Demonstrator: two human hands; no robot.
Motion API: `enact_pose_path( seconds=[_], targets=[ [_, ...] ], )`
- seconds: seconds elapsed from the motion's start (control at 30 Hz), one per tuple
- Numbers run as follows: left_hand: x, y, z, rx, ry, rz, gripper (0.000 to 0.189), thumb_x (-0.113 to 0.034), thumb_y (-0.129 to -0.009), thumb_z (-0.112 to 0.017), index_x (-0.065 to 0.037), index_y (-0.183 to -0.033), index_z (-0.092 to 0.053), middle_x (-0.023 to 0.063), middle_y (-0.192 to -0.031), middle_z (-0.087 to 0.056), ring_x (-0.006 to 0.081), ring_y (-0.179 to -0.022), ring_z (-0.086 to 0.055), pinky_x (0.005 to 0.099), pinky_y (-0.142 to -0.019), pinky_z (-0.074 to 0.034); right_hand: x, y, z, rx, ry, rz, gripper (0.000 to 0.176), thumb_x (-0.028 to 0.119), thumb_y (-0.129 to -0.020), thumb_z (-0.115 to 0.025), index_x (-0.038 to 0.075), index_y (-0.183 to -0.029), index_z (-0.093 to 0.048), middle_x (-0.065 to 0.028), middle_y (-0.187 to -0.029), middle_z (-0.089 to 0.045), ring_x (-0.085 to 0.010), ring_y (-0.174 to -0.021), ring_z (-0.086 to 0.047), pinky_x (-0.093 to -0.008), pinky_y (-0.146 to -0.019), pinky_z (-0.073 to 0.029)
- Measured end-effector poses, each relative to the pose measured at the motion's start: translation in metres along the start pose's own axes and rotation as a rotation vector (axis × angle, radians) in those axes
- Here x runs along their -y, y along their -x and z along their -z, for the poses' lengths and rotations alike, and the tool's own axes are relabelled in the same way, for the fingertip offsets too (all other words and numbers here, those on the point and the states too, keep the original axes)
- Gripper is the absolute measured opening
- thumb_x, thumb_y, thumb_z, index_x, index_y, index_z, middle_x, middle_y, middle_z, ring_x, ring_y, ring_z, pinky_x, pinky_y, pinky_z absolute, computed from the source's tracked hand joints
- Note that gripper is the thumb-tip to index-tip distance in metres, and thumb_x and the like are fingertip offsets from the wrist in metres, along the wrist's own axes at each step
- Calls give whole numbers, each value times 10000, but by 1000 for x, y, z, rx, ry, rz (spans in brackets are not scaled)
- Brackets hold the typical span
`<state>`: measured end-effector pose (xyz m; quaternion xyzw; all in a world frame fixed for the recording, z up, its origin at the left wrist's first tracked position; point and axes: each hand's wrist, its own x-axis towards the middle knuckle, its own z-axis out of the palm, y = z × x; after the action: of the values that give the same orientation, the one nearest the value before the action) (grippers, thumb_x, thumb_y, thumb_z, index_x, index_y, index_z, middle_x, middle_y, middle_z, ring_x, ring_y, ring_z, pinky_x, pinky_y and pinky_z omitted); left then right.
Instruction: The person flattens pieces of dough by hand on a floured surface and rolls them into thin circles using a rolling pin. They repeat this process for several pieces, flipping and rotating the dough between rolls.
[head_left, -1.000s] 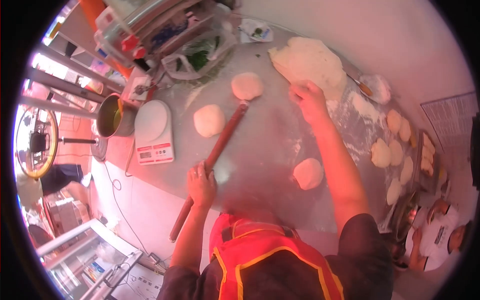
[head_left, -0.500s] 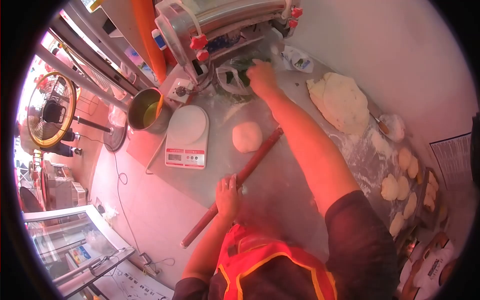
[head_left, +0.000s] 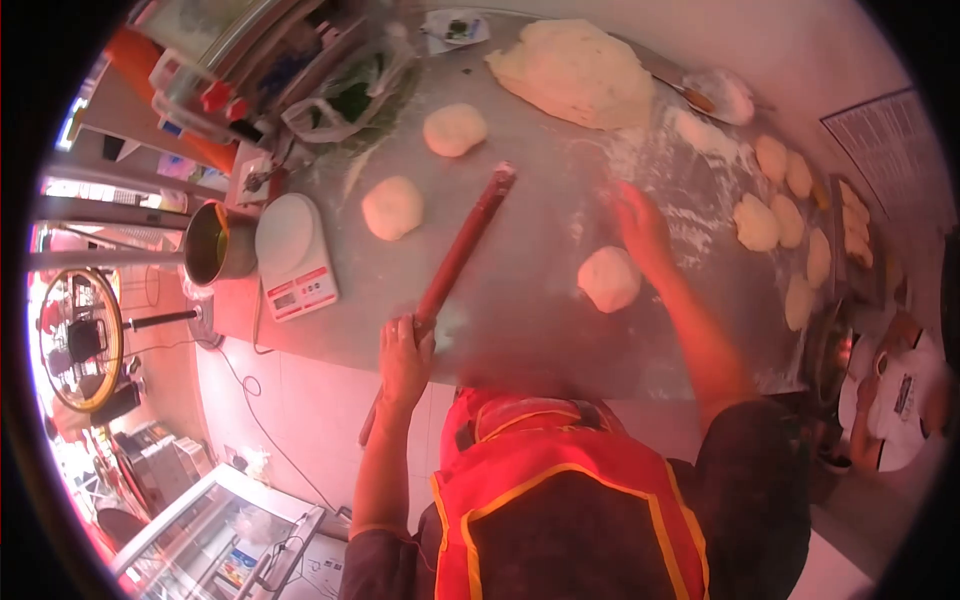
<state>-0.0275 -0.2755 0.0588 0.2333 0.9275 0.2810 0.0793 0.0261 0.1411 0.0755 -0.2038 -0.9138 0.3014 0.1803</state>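
Observation:
My left hand (head_left: 405, 358) is wrapped round a long red-brown rolling pin (head_left: 468, 238), which slants across the near part of the metal table. My right hand (head_left: 642, 228) holds nothing I can see; its fingers are stretched out over the floured surface and slightly blurred. Just below it sits a round dough ball (head_left: 609, 279). Two more balls lie beyond the pin: one dough ball (head_left: 392, 208) near the scale and another dough ball (head_left: 455, 130) farther back. A large flat mass of dough (head_left: 572, 75) spreads along the far side.
A white kitchen scale (head_left: 295, 255) and a metal pot (head_left: 218, 245) stand at the left. A plastic bag of greens (head_left: 350, 105) lies by the machine at the back. Several dough pieces (head_left: 757, 222) line the right side, near a wooden-handled tool (head_left: 696, 98). Another person (head_left: 900, 395) is at far right.
My right hand has left the bag of greens and come back to the right, near a dough ball. The view has shifted, and two more dough balls now show. My left hand keeps the rolling pin.

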Motion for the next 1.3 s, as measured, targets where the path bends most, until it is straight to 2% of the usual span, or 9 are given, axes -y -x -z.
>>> enact_pose_path(
  seconds=[0.03,0.13,0.23,0.3,0.47,0.67,0.83,1.03,1.3],
  targets=[
    [-18,-3,4,54,-10,-45,279,-135,-845,-641,5,-1074,-566,183,-1053,-589,387,-992,-545,467,-867,-452,-14,29,15,-42,-53,-126,390,125,-916,-586,64,-1300,-551,-181,-1254,-607,-368,-1195,-545,-448,-1004,-428],
    [-65,-10,-21,159,-59,-258,287,-124,-835,-609,-9,-1097,-578,162,-1084,-601,353,-1033,-558,445,-899,-465,9,80,57,-147,155,210,441,121,-882,-623,77,-1313,-541,-168,-1269,-597,-362,-1241,-509,-507,-1055,-371],
    [-127,-23,-65,159,-116,-614,311,-106,-827,-553,-31,-1127,-593,152,-1080,-612,317,-1055,-572,423,-908,-485,37,106,80,147,289,494,422,135,-822,-686,101,-1232,-588,-127,-1195,-623,-327,-1202,-525,-527,-1026,-360],
    [-172,-28,-84,288,-153,-666,402,-150,-816,-585,-52,-1206,-572,134,-1155,-617,300,-1120,-573,411,-899,-506,-10,131,78,230,364,326,404,135,-783,-719,109,-1170,-605,-99,-1134,-630,-305,-1127,-550,-494,-973,-378],
    [-181,-62,-83,373,-287,-526,373,-173,-824,-604,-49,-1173,-568,106,-1070,-643,289,-994,-615,433,-917,-487,-73,166,119,170,335,84,360,148,-772,-739,96,-1103,-610,-73,-1045,-630,-301,-1004,-568,-459,-897,-382],
    [-121,-82,-107,-79,-287,-444,542,-306,-914,-577,-20,-1364,-481,178,-1370,-514,351,-1312,-437,502,-1110,-289,-86,169,87,2,434,-33,532,251,-891,-654,79,-1364,-482,-168,-1369,-507,-346,-1255,-473,-522,-1064,-312],
    [-135,-161,-131,96,-479,-341,641,-417,-969,-487,-10,-1451,-378,177,-1530,-342,348,-1415,-308,518,-1162,-202,-124,104,56,6,569,-196,535,302,-968,-525,76,-1439,-406,-154,-1504,-390,-340,-1404,-333,-555,-1136,-238],
    [-171,-272,-152,-137,-490,-388,662,-430,-958,-506,-6,-1452,-386,180,-1510,-379,347,-1430,-291,520,-1167,-210,-147,3,61,-123,623,-126,539,312,-979,-504,62,-1444,-393,-156,-1516,-376,-346,-1428,-297,-570,-1131,-242],
    [-101,-38,-92,112,-243,-304,745,-316,-860,-641,42,-1445,-350,239,-1476,-383,423,-1407,-295,527,-1160,-211,-67,206,73,141,415,-43,655,256,-894,-594,-2,-1449,-361,-203,-1491,-378,-381,-1377,-354,-551,-1126,-252]
  ],
)
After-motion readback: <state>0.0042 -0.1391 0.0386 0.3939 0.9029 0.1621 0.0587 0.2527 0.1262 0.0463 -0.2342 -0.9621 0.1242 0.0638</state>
